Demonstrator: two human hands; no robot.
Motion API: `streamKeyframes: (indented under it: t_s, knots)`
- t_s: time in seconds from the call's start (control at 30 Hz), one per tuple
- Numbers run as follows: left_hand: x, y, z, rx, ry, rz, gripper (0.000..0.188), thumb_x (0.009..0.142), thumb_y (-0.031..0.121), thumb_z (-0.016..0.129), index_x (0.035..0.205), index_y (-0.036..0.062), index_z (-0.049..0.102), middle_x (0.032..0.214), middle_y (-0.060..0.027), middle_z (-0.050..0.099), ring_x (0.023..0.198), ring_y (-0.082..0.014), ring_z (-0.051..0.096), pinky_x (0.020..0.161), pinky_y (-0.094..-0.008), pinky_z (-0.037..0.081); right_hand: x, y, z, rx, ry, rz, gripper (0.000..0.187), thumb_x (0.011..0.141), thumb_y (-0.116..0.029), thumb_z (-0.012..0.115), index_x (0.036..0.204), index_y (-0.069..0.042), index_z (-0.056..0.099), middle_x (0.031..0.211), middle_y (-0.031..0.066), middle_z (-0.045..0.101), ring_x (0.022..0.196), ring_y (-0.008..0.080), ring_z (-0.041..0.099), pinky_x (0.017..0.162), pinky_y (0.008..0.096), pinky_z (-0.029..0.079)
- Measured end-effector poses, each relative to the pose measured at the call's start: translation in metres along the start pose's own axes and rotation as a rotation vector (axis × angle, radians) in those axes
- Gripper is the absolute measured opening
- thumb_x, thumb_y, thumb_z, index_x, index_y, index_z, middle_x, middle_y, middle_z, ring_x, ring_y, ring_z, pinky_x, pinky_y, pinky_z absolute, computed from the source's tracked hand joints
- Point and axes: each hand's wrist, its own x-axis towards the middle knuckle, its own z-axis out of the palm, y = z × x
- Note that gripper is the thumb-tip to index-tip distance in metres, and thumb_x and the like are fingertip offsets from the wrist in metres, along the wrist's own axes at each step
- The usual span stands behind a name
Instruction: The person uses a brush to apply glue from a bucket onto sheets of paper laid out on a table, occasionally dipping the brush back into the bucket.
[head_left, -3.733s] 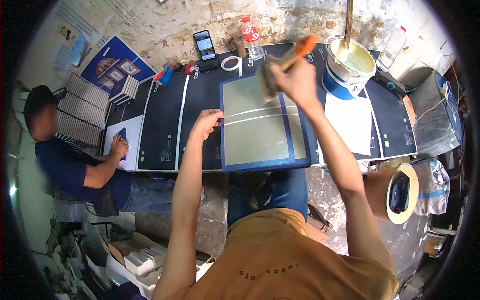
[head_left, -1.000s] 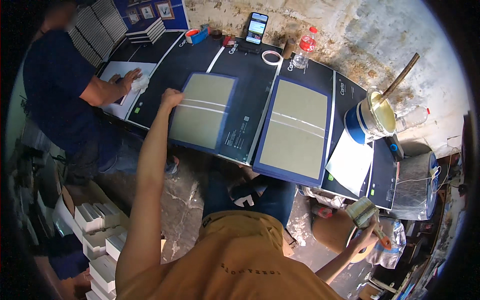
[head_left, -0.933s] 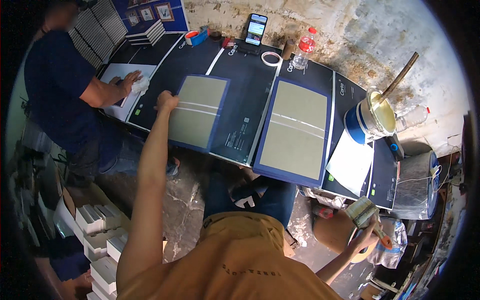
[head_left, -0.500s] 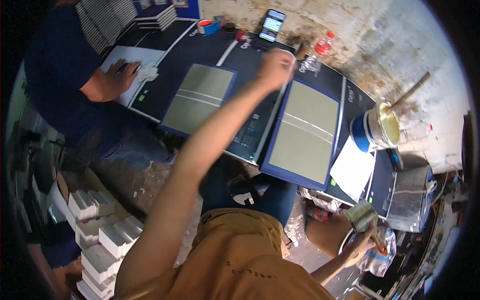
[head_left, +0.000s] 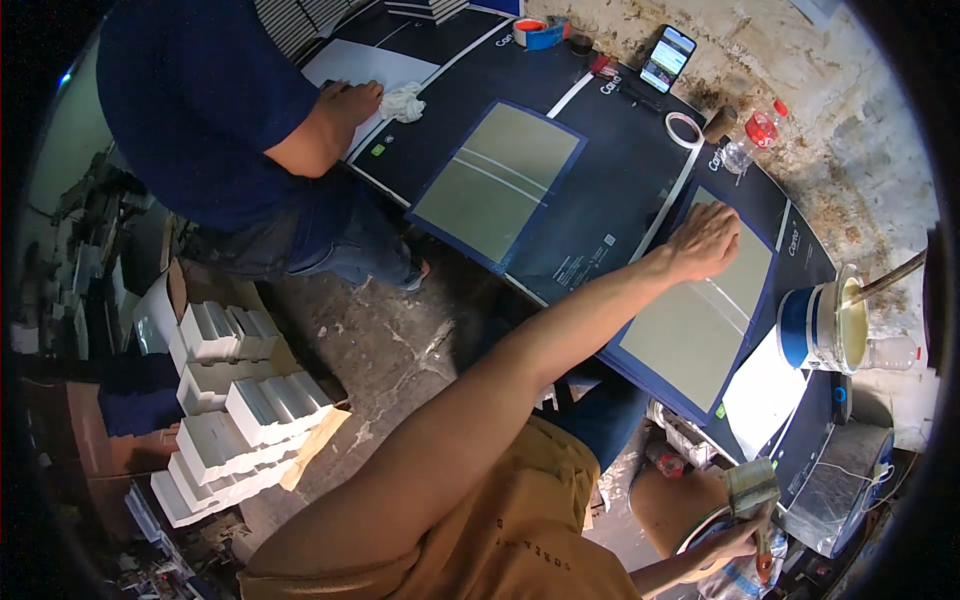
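Observation:
Over the upper part of the right-hand cover [head_left: 690,345], grey boards on a dark blue sheet, is my left hand [head_left: 705,243]. Its fingers are curled together and pointing down; whatever may be in them is hidden. A pale strip crosses the boards beside the hand. Low on the right, my right hand [head_left: 738,543] is closed round the handle of a wide paintbrush [head_left: 752,488], its bristles coated and pointing up, off the table's edge. A second cover [head_left: 500,185] of the same kind lies flat to the left. At the table's back sits a white tape roll [head_left: 670,127].
A bucket [head_left: 800,325] of pale paste with a stick stands right, beside a white sheet [head_left: 765,395]. Behind are a phone [head_left: 668,60] and a plastic bottle [head_left: 757,135]. Another person [head_left: 215,120] works at the left; stacked white blocks [head_left: 215,450] stand on the floor below.
My left hand has come from beside the tape roll toward me, onto the right-hand cover. The roll now lies uncovered. My right hand still grips the paintbrush. The view has shifted left.

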Motion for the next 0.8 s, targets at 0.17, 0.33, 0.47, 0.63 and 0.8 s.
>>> streamKeyframes:
  t_s: [0.17,0.33,0.47,0.63,0.8]
  knots:
    - [0.002,0.001,-0.002,0.001,0.043,-0.112,0.011,0.087,0.014,0.062,0.082,0.0049,0.059,0.092,-0.0129,0.060,0.094,-0.0312,0.057,0.085,-0.0453,0.042,0.000,-0.004,0.014,0.061,0.059,-0.034,0.032,0.090,-0.024,0.070,0.100,0.006,0.068,0.101,0.0142,0.068,0.089,0.0203,0.063,0.079,0.0367,0.053]
    - [0.003,-0.001,-0.008,-0.059,-0.026,-0.107,0.024,0.086,0.019,0.067,0.069,0.0031,0.062,0.073,-0.0123,0.063,0.085,-0.0312,0.061,0.085,-0.0444,0.045,0.002,-0.013,0.012,-0.012,0.030,-0.167,0.041,0.091,-0.036,0.069,0.102,0.004,0.067,0.105,0.0147,0.066,0.095,0.0247,0.063,0.082,0.0413,0.053]
    - [0.002,0.003,-0.013,-0.077,-0.119,-0.151,0.019,0.085,0.020,0.069,0.082,0.0019,0.066,0.086,-0.0122,0.066,0.093,-0.0301,0.060,0.089,-0.0450,0.044,0.012,-0.001,0.008,0.023,0.050,-0.242,0.040,0.092,-0.036,0.067,0.100,0.003,0.068,0.104,0.0138,0.066,0.095,0.0245,0.063,0.083,0.0408,0.052]
    - [-0.004,0.008,0.000,0.294,-0.268,-0.174,0.046,0.090,0.032,0.061,0.120,-0.0037,0.059,0.135,-0.0181,0.051,0.127,-0.0324,0.045,0.107,-0.0550,0.032,0.015,0.011,0.006,0.024,0.057,-0.172,0.042,0.091,-0.037,0.068,0.100,0.003,0.070,0.107,0.0140,0.066,0.098,0.0255,0.063,0.086,0.0426,0.051]
    - [-0.004,0.008,-0.002,0.245,-0.309,-0.206,0.051,0.092,0.033,0.057,0.125,-0.0063,0.057,0.138,-0.0201,0.048,0.130,-0.0343,0.042,0.111,-0.0583,0.028,-0.002,-0.015,0.019,-0.004,0.024,-0.148,0.046,0.090,-0.039,0.069,0.105,0.004,0.068,0.109,0.0161,0.066,0.099,0.0257,0.062,0.087,0.0429,0.051]
